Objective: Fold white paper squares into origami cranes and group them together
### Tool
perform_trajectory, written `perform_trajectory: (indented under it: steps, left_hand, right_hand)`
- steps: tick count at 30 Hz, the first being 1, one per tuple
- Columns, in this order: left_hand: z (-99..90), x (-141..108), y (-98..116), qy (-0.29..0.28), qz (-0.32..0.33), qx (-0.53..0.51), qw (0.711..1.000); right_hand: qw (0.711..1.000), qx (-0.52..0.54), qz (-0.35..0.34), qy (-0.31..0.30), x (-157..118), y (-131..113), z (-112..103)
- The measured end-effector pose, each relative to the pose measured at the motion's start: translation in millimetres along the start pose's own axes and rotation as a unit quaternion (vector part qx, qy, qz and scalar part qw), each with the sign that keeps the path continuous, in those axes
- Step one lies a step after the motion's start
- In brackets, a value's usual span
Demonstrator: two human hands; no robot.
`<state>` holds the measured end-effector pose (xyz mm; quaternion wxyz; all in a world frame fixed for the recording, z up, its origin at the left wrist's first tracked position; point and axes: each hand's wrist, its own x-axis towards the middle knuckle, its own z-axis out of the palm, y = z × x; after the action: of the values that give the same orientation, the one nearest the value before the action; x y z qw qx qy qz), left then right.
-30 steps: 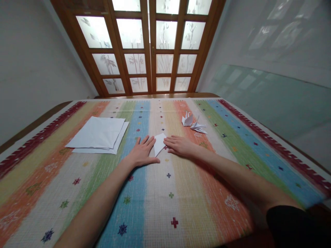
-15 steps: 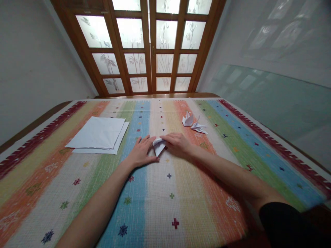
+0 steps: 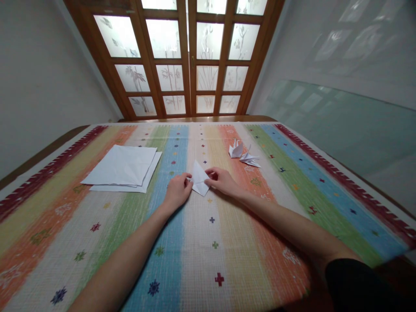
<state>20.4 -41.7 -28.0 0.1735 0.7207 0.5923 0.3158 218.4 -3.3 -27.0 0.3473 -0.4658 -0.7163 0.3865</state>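
Observation:
A small white folded paper (image 3: 200, 179), kite-shaped with a long point facing away from me, is on the striped cloth between my hands. My left hand (image 3: 178, 190) pinches its left corner, thumb and fingers pressed together. At the right corner my right hand (image 3: 222, 180) grips the paper between thumb and forefinger. A crease runs across the paper at the level of the two side corners.
To the left lies a stack of white square paper sheets (image 3: 120, 164). Two folded paper cranes (image 3: 236, 149) stand at the right. The striped tablecloth (image 3: 201, 242) covers the table. Beyond its far edge are wooden doors (image 3: 191, 78) with glass panes.
The paper has gone from a partly lifted, bent shape to a flatter kite with its tip pointing away. My left hand has closed from spread fingers to a pinch.

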Motion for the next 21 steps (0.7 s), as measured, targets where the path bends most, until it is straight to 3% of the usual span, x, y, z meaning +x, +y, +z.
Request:
perform_trajectory:
  steps: [5, 12, 17, 21]
  left_hand:
    - [-1.1, 1.8, -1.5, -0.014, 0.042, 0.11, 0.993]
    - [-6.7, 11.3, -12.7, -0.043, 0.025, 0.057, 0.997]
    - [-12.5, 11.9, -17.5, -0.061, 0.071, 0.06, 0.994]
    - [-16.3, 8.9, -20.9, -0.069, 0.122, 0.091, 0.986]
  right_hand:
    - [0.985, -0.162, -0.058, 0.009, -3.8, 1.8, 1.1]
    - [0.987, -0.151, -0.053, -0.014, 4.6, 8.4, -5.7]
    - [0.973, -0.172, -0.149, -0.049, 2.3, 14.4, -13.4]
    - [0.935, -0.238, -0.257, -0.05, -1.0, 20.8, -15.1]
